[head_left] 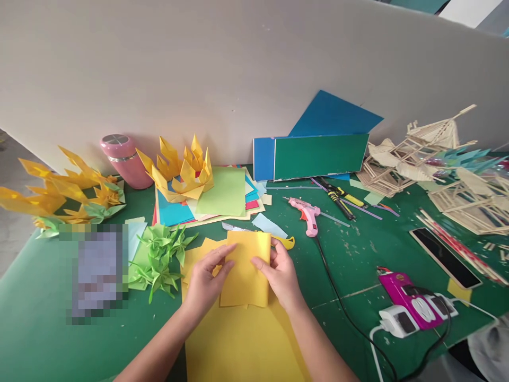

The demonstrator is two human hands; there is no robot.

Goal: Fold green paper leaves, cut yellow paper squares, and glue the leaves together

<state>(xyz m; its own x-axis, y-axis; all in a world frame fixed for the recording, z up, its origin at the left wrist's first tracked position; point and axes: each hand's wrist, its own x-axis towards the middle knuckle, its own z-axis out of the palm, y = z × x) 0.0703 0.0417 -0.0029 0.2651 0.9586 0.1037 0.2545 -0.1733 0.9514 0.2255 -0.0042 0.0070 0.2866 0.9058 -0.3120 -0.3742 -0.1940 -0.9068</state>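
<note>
A yellow paper (244, 276), folded into a small upright rectangle, is held in front of me. My left hand (209, 278) grips its left edge, with thumb and fingers lying at the near face. On the other side my right hand (281, 276) pinches the right edge, thumb in front and fingers behind. Beneath lies a large yellow sheet (242, 345), with more yellow paper by my left hand. Just behind the folded paper is a yellow utility knife (287, 242), partly hidden. Green paper flowers (159, 254) sit left of my left hand.
A pink glue gun (304, 212) trails a black cord toward a magenta power strip (413, 302). Yellow paper crowns (183, 183), coloured sheets (222, 193) and a pink flask (127, 162) stand at the back left. Stick models (401, 164) and a phone (445, 257) occupy the right.
</note>
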